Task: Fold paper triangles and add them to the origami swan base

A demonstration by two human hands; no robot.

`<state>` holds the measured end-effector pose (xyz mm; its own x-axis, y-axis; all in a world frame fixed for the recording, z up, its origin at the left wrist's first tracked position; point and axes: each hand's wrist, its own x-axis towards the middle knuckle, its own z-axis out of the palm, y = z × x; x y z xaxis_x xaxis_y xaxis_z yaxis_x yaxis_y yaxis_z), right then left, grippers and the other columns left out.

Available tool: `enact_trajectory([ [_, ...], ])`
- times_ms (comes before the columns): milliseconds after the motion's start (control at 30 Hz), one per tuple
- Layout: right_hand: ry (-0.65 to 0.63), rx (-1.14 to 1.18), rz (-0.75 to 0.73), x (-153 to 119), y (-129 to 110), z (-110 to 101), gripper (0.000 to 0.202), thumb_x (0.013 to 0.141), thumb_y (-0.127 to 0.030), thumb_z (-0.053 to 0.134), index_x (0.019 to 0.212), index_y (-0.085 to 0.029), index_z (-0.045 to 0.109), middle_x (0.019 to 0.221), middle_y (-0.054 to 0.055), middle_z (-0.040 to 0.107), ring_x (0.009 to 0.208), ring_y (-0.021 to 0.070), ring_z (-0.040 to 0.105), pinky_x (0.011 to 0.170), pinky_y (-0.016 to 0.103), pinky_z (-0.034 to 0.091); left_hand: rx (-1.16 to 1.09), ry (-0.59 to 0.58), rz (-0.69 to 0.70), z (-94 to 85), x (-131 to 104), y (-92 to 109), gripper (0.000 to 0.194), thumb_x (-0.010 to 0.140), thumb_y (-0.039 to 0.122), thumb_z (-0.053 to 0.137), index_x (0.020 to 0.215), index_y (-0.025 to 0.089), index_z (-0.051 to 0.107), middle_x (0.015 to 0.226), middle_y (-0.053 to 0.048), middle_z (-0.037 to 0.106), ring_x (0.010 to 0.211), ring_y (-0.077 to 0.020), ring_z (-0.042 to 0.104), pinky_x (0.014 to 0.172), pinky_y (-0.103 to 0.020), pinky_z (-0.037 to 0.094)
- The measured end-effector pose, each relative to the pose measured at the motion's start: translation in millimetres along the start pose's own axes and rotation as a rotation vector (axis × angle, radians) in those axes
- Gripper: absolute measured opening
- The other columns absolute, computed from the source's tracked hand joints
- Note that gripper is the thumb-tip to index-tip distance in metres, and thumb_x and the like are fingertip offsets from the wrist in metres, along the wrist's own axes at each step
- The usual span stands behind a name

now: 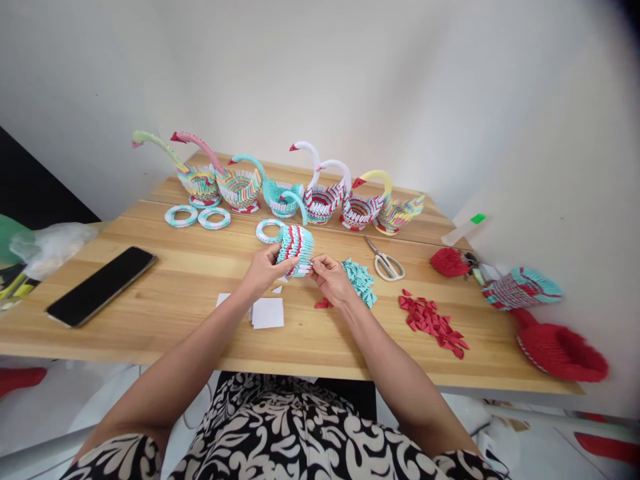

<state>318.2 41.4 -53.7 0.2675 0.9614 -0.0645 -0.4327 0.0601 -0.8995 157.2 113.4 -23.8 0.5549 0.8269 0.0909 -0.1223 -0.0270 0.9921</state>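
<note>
White cards (268,313) lie on the worktop (165,320), nearer the body than the bowl (299,245). The left hand's (266,272) grip clamps the bowl above it, likely for steadiness; the right hand's (333,279) grip pinches its edge. Blue bits (361,283) sit right of the bowl, probably for easy reach.

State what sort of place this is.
Likely a papercraft work corner: paper swans line the back of a wooden table, with scissors and a pile of red folded pieces in front.
</note>
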Motion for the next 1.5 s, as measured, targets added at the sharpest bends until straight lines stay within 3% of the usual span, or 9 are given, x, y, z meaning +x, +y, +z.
enact_trajectory([
  [1000, 0.031, 0.083, 0.001, 3.3, 7.4, -2.7, 0.040, 0.049, -0.043, 0.093, 0.068, -0.020, 0.067, 0.064, -0.003, 0.060, 0.063, 0.0098, 0.053, 0.070, 0.025, 0.050, 0.032, -0.001, 0.050, -2.4, 2.1, -5.6, 0.030, 0.067, 0.037, 0.078, 0.083, 0.015, 0.064, 0.074, 0.000, 0.061, 0.066, -0.0132, 0.051, 0.062, -0.024, 0.041],
  [1500, 0.031, 0.000, -0.021, 2.9, 3.9, -2.4, 0.041, 0.048, -0.046, 0.092, 0.065, -0.020, 0.066, 0.065, -0.003, 0.064, 0.064, 0.0102, 0.057, 0.068, 0.024, 0.050, 0.045, -0.004, 0.038, -1.5, 2.5, -6.4, 0.032, 0.068, 0.040, 0.075, 0.081, 0.015, 0.061, 0.072, 0.000, 0.058, 0.066, -0.0132, 0.050, 0.062, -0.024, 0.040],
])
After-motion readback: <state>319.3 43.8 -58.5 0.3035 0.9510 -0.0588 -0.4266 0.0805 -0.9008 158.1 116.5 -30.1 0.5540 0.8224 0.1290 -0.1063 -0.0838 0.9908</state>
